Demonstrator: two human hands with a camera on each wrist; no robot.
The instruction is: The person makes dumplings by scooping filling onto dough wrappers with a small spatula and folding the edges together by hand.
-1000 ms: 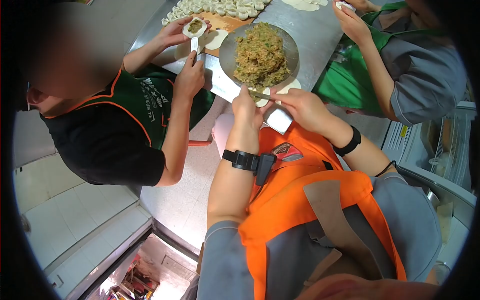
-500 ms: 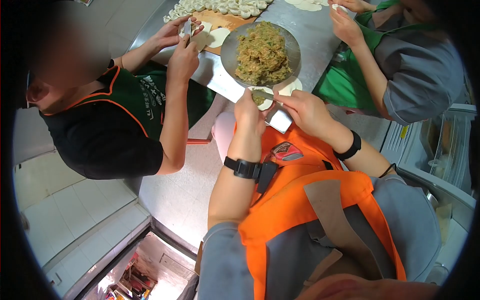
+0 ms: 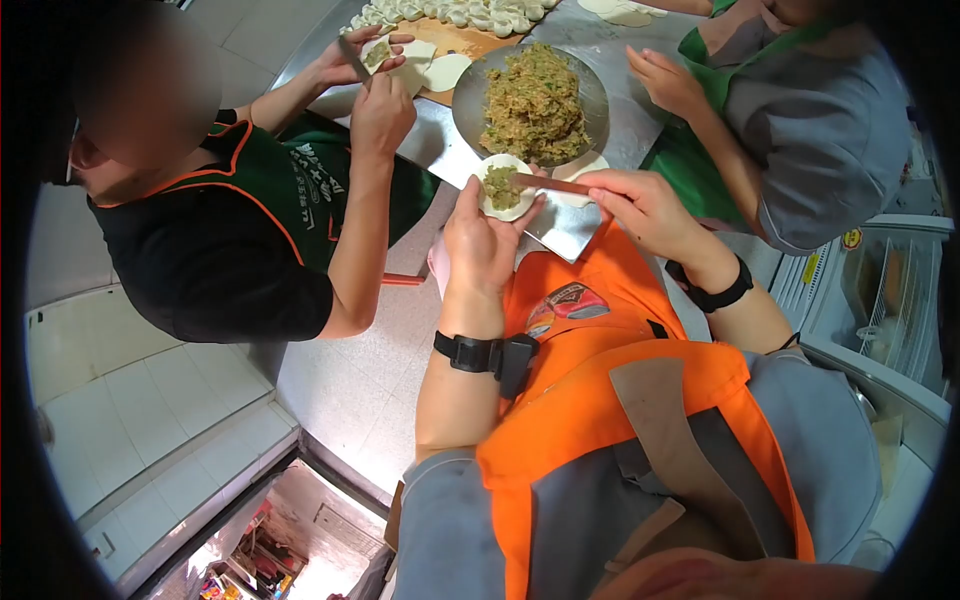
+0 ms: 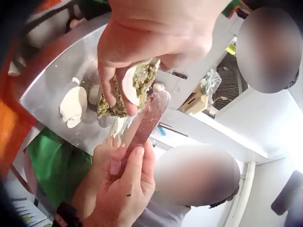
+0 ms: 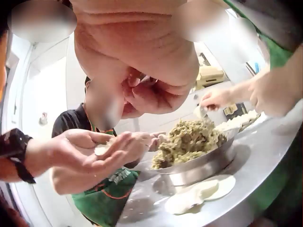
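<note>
My left hand holds a round dumpling wrapper cupped between thumb and fingers, palm up. Green-brown filling lies in the middle of the wrapper. In my right hand is a flat spatula, gripped by its end, its tip at the right side of the filling. The left wrist view shows the spatula's broad, rounded blade beside the wrapper. Just beyond my hands, a wide metal bowl carries a heaped mound of filling.
Flat wrappers lie on the metal table beside the bowl. Rows of folded dumplings cover a wooden board at the back. A person at left fills another wrapper; another person in a green apron stands at right.
My left hand has turned the wrapper further face up, showing more filling. The spatula has drawn back to the right. The person at right has parted their hands.
</note>
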